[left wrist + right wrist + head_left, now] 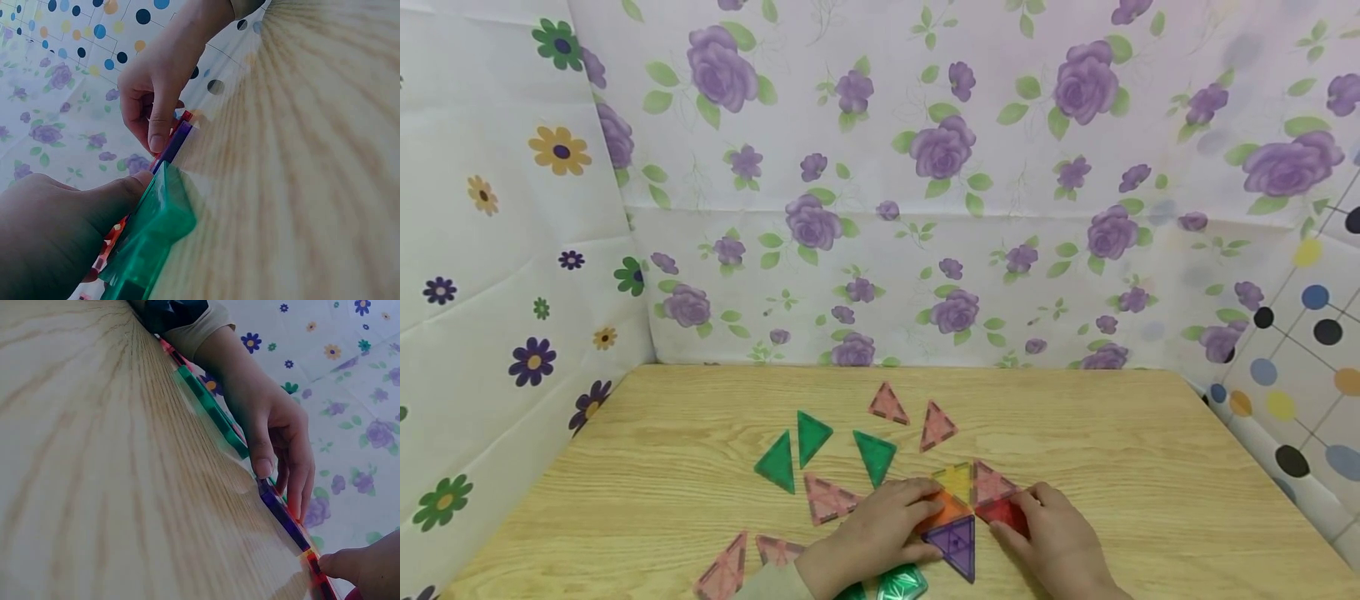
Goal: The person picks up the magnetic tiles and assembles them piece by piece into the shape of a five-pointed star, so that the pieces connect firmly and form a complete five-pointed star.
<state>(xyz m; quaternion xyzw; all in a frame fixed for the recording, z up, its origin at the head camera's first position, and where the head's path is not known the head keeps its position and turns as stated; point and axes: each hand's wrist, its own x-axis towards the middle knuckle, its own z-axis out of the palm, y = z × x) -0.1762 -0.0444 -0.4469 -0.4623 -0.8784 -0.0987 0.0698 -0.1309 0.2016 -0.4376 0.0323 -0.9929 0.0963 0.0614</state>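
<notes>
Five triangular magnetic tiles form a fan on the table in the head view: a yellow tile (953, 480), a pink tile (991, 481), a red tile (1002, 515), an orange tile (946, 510) and a purple tile (955, 546). My left hand (880, 529) holds the fan's left side, fingers over the orange tile and thumb at the purple tile's left corner. From the right, my right hand (1060, 537) pinches the red tile between thumb and fingers. Green tiles (156, 219) lie below my left hand in the left wrist view.
Loose green triangles (777, 463) and pink triangles (888, 403) lie spread left of and behind the fan. Another pink triangle (722, 568) is near the front left. Patterned cloths (880, 208) stand around the wooden table (1150, 450).
</notes>
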